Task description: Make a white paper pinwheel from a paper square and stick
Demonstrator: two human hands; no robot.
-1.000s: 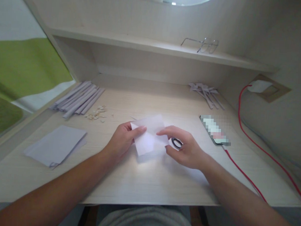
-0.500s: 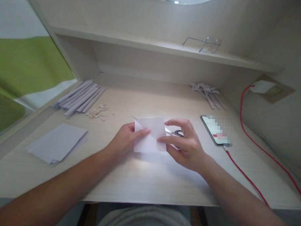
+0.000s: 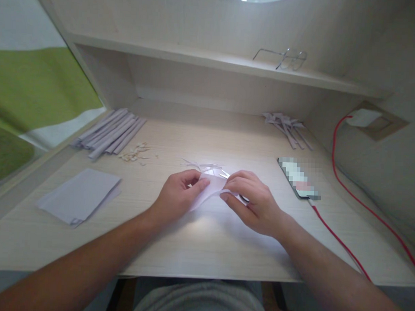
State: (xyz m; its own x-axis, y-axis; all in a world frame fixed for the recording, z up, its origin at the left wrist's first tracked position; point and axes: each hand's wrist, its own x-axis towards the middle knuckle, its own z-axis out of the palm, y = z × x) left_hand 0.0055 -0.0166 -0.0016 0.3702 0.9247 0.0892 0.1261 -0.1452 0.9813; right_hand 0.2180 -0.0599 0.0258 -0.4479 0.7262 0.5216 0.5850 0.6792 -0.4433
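From the head view I see both hands meeting at the middle of the desk (image 3: 197,246) over 1 white sheet (image 3: 209,188). The left hand (image 3: 177,197) pinches the sheet's left edge, thumb on top and fingers curled beneath it. The right hand (image 3: 253,202) pinches the right edge, its fingers bent and pressed close together over the paper. The sheet sags and curls between the 2 hands, low over the desk; I cannot tell whether it touches the wood. Under the right hand a dark bit of scissors (image 3: 244,198) peeks out, mostly hidden. A few thin paper slivers (image 3: 202,165) lie just behind the hands.

To the left I see a flat stack of paper (image 3: 78,196), and behind it a bundle of rolled paper tubes (image 3: 109,133) with small scraps (image 3: 136,153) beside them. At the right back lies a pile of folded pieces (image 3: 286,126). A phone (image 3: 298,177) lies right of the hands, a red cable (image 3: 340,242) running from it to a wall charger (image 3: 361,118). Glasses (image 3: 282,58) rest on the shelf (image 3: 197,60) above.
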